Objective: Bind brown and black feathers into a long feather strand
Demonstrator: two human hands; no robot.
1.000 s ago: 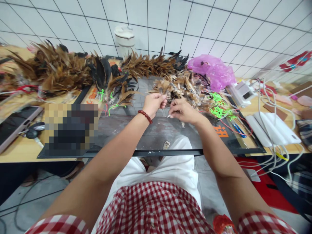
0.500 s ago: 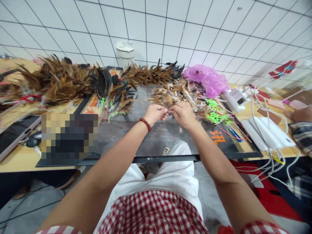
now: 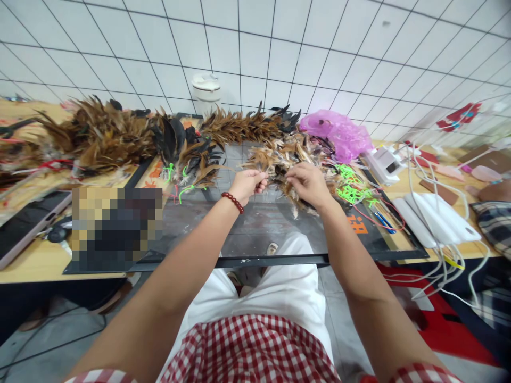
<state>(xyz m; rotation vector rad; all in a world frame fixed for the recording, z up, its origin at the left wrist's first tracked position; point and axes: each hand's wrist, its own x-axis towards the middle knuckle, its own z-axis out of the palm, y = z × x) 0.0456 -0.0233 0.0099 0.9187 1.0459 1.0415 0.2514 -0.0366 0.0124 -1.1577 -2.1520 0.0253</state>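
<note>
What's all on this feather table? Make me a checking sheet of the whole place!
Surface: dark mat on a wooden table.
Job's things: loose feathers heaped at the mat's far side.
Clutter: feather strings, green ties, pink bag, phone, white cup.
Grips: left hand and right hand both pinch loose feathers.
Cables: white cables dangle off the table's right front edge.
Surroundings: white tiled wall; grey floor.
</note>
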